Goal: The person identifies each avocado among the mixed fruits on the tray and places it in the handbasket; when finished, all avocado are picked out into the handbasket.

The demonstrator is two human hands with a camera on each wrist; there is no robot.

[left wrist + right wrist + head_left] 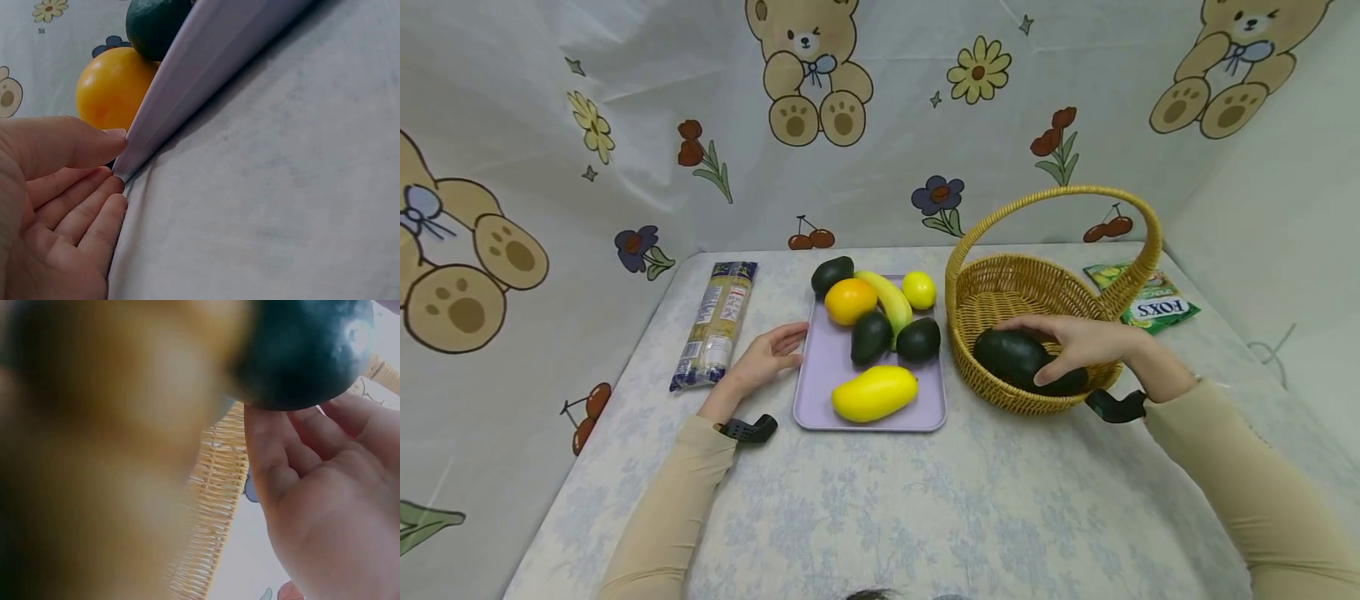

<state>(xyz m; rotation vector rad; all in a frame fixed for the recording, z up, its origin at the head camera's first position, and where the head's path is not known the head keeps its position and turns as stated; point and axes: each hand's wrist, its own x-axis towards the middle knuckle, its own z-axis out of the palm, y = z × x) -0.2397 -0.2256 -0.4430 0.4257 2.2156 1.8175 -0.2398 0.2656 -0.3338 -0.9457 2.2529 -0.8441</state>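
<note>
In the head view, my right hand (1078,340) reaches over the rim of a wicker basket (1000,283) and grips a large dark green oblong fruit (1011,354) inside it. The right wrist view shows fingers (300,450) pressed to the glossy dark green skin. My left hand (763,358) is at the left edge of a lilac tray (816,392), its fingers fairly straight and thumb and fingertips at the rim. On that tray lie a yellow mango (875,393), an orange (850,302), a banana (891,302), a lemon (919,290) and several dark green avocados (871,337).
A clear bag of dry noodles (715,325) lies left of the tray. Behind the basket's right side is a green FOX'S packet (1157,304). The basket's tall handle (1060,193) arches over it. A printed cloth (887,192) hangs behind the table.
</note>
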